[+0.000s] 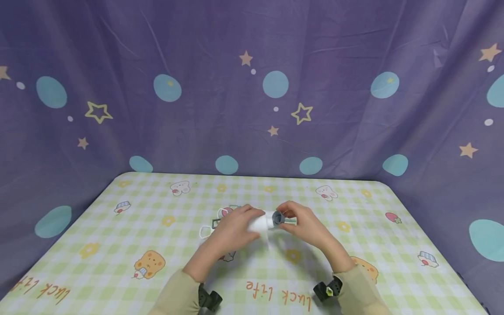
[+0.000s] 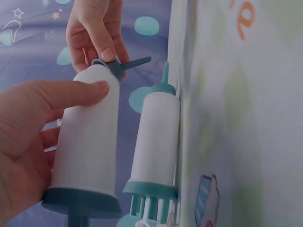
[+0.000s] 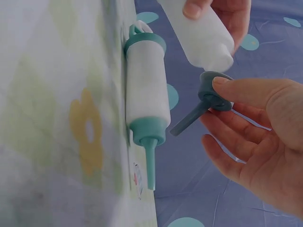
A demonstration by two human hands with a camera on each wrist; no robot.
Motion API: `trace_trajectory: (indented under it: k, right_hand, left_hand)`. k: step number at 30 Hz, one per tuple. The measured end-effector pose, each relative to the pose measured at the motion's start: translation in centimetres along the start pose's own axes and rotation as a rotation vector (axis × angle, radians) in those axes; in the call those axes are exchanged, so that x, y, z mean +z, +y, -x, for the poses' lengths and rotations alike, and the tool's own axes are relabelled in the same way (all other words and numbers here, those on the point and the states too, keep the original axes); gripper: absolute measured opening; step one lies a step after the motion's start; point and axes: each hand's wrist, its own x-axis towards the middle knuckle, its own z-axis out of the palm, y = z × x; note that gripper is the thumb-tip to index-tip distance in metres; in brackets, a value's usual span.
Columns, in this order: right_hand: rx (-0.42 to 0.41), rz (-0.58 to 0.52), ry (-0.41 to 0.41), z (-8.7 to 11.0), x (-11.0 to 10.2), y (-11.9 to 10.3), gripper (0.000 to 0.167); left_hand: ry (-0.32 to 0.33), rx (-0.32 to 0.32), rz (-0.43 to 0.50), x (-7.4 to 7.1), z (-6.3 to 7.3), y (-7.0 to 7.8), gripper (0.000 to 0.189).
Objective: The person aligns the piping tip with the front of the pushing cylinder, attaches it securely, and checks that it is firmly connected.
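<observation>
My left hand [image 1: 236, 225] grips a white plastic syringe barrel [image 2: 90, 132] with a dark teal collar [image 2: 83, 201] at its rear end. Between thumb and fingers, my right hand [image 1: 305, 221] pinches a dark teal nozzle cap [image 3: 215, 90] with a long thin spout. The cap sits tilted at the barrel's front end, its hollow side showing in the head view; whether the two touch is unclear. Close by, on the cloth, lies a second white syringe [image 3: 147, 80] with a lighter teal nozzle [image 3: 149, 132] fitted. In the head view my hands and the barrel mostly hide it.
A green-and-white checked cloth [image 1: 189, 280] with printed cartoons covers the table. White ring handles [image 1: 205, 232] stick out left of my left hand. Behind the table hangs a purple curtain [image 1: 220, 109] with stars and blue dots.
</observation>
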Motion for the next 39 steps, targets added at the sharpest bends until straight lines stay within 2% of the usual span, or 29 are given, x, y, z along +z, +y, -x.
trace_trajectory:
  k: [4,10,15,27,33,39]
  right_hand:
    - [-0.016,0.021,0.016,-0.3,-0.1,-0.3,0.033]
    - [-0.004,0.028,0.046,-0.6,-0.4,-0.6,0.034]
    - [0.009,0.029,0.056,-0.9,-0.5,-0.9,0.034]
    - [-0.001,0.006,0.141,-1.9,-0.9,-1.2,0.034]
    - [-0.008,0.006,0.147,-2.1,-1.0,-1.2,0.031]
    - [-0.018,-0.001,0.157,-1.9,-0.9,-1.0,0.031]
  left_hand:
    - [0.06,-0.025,0.019,-0.1,-0.7,0.3,0.045]
    - [0.128,0.008,-0.054,-0.2,-1.5,0.5,0.044]
    - [0.154,0.028,-0.106,-0.3,-2.0,0.5,0.045]
    - [0.162,0.033,-0.174,-1.2,-3.4,1.1,0.045]
    - [0.143,0.01,-0.16,-1.5,-3.5,1.3,0.047]
    - [0.131,0.017,-0.128,-1.4,-3.6,1.5,0.048]
